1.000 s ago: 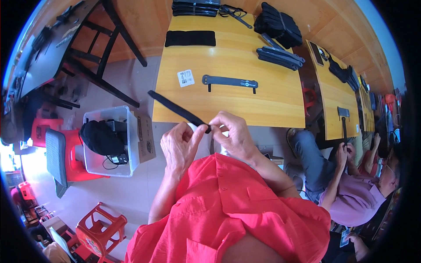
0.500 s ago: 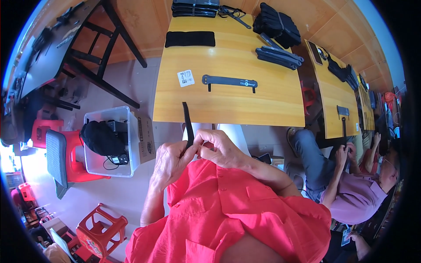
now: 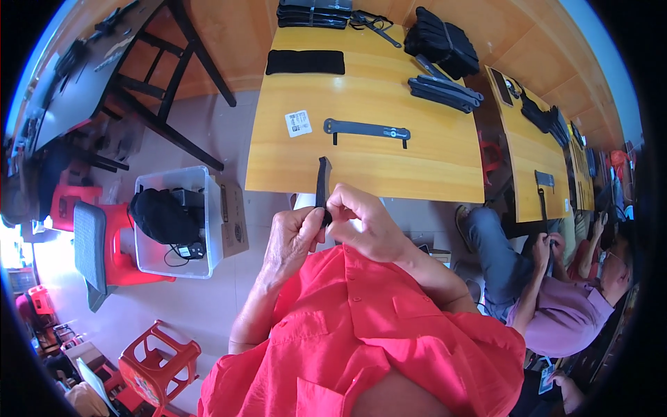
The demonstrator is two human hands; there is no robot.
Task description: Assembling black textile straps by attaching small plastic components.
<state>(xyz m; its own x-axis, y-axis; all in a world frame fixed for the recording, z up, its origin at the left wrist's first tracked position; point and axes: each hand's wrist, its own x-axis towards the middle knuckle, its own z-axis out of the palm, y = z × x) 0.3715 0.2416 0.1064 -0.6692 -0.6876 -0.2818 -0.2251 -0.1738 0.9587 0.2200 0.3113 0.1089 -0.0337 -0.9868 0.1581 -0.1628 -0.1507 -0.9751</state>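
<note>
My left hand (image 3: 295, 236) is closed on a black strap (image 3: 323, 182), pinching it between thumb and fingers. The strap's free end points up over the table's front edge. My right hand (image 3: 365, 222) meets the left at the strap's lower part, its thumb and forefinger curled against a dark bunched bit there. Exactly how that bit is folded is hidden by the fingers. Beyond the hands, a flat dark grey band (image 3: 368, 129) with two short black tabs lies on the wooden table (image 3: 292, 167). A white printed label (image 3: 299, 123) lies to the band's left.
Farther back are a black fabric piece (image 3: 306, 62), a pile of grey bands (image 3: 445, 93), a black bundle (image 3: 441, 42) and stacked black packs (image 3: 314, 14). On the left stand a clear bin (image 3: 212, 236) and a red stool (image 3: 160, 365). A co-worker (image 3: 563, 299) sits at right.
Both hands have shifted right and slightly up, taking the strap along. The strap now stands more upright, and the right hand's fingers have spread a little.
</note>
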